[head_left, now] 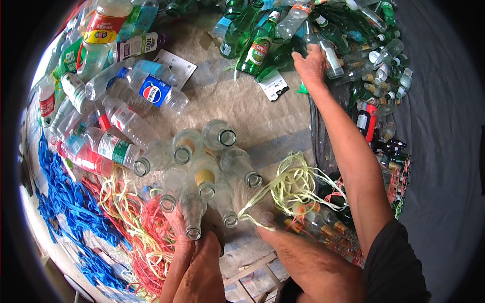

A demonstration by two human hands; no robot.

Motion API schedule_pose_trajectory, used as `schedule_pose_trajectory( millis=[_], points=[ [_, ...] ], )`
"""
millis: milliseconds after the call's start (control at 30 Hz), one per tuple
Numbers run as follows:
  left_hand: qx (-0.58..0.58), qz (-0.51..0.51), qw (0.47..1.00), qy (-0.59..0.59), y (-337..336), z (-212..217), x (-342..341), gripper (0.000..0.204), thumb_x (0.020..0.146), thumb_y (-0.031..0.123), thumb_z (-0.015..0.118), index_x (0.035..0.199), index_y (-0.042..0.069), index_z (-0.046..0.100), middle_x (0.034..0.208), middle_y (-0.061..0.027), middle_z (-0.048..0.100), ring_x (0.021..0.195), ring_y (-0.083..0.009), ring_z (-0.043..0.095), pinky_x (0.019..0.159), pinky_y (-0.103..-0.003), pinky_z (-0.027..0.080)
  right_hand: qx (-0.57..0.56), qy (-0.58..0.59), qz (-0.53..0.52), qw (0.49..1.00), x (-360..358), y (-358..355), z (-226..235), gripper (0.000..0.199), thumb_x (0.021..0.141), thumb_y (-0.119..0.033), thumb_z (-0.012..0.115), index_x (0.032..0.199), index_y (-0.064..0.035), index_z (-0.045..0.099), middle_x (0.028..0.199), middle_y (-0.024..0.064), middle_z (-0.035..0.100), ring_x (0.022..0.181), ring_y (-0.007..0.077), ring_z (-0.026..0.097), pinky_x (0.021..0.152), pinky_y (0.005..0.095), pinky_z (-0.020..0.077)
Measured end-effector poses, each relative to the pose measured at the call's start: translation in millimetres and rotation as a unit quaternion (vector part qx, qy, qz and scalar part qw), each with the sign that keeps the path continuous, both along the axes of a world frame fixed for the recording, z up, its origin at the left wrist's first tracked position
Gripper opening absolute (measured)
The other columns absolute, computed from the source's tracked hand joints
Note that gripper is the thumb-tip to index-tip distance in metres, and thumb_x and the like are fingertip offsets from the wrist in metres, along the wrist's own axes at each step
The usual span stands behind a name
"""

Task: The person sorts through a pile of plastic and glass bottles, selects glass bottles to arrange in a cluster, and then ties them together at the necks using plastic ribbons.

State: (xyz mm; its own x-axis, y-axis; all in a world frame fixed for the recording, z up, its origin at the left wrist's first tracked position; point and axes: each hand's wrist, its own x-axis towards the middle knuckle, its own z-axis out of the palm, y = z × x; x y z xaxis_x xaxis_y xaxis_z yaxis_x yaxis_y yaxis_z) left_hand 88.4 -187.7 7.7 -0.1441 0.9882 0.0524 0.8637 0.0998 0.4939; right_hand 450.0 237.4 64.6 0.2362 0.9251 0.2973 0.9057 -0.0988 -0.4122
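- The right hand (310,64) is stretched far out toward one o'clock, its back turned up and its fingers curled downward (the fingertips are hidden, so the grip cannot be judged).
- The right forearm runs straight and bare from the five o'clock edge, with a dark sleeve at the upper arm.
- The left hand (178,222) sits low near six o'clock, close to the body, fingers bent and pointing toward twelve.
- The left forearm rises from the lower edge.
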Motion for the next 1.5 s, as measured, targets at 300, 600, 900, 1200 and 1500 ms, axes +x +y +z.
schedule_pose_trajectory(
  millis=[300,600,900,1200,1500],
  points=[
    [-0.087,0.046,0.987,-0.123,-10.2,-5.5,-1.5,0.047,0.081,0.026,0.075,0.119,0.002,0.063,0.117,-0.0173,0.063,0.114,-0.0398,0.056,0.098,-0.049,0.045,-0.172,-0.129,-0.09,0.973,45.2,2.8,-12.5,0.08,0.078,-0.037,0.084,0.136,-0.0017,0.041,0.135,0.0243,0.051,0.126,0.0405,0.054,0.102,0.0497,0.0487],
    [-0.187,0.131,0.938,-0.262,-17.8,-6.4,-1.6,0.041,0.082,0.021,0.076,0.118,0.003,0.067,0.119,-0.0175,0.066,0.113,-0.0369,0.06,0.099,-0.045,0.047,-0.207,-0.169,-0.116,0.957,44.2,16.8,-19.5,0.083,0.079,-0.039,0.08,0.139,0.0045,0.041,0.136,0.0244,0.052,0.125,0.0389,0.056,0.103,0.0475,0.0483],
    [-0.128,0.114,0.961,-0.216,-56.5,-66.6,-23.8,0.043,0.083,0.022,0.078,0.122,0.004,0.068,0.13,-0.0192,0.062,0.121,-0.0375,0.056,0.102,-0.046,0.045,-0.228,-0.091,-0.095,0.965,38.1,12.1,-9.1,0.082,0.071,-0.044,0.075,0.133,0.0056,0.052,0.134,0.0243,0.058,0.124,0.0369,0.059,0.104,0.0437,0.0487],
    [-0.111,0.067,0.98,-0.151,1.2,9.4,0.0,0.038,0.082,0.024,0.077,0.112,0.003,0.069,0.121,-0.0204,0.066,0.114,-0.0417,0.059,0.098,-0.048,0.046,-0.263,0.18,-0.029,0.947,63.5,-3.9,-21.8,0.045,0.072,-0.043,0.08,0.079,0.0002,0.069,0.074,0.0074,0.065,0.062,0.0178,0.061,0.055,0.0323,0.0471],
    [-0.058,0.059,0.989,-0.121,19.7,25.9,11.6,0.046,0.08,0.021,0.078,0.118,0.0,0.065,0.117,-0.0239,0.066,0.112,-0.0435,0.06,0.096,-0.049,0.047,-0.305,0.449,-0.009,0.84,74.1,-39.5,-14.7,0.034,0.074,-0.038,0.083,0.08,-0.0094,0.066,0.077,-0.0002,0.064,0.064,0.0099,0.058,0.056,0.0266,0.043]
  ],
)
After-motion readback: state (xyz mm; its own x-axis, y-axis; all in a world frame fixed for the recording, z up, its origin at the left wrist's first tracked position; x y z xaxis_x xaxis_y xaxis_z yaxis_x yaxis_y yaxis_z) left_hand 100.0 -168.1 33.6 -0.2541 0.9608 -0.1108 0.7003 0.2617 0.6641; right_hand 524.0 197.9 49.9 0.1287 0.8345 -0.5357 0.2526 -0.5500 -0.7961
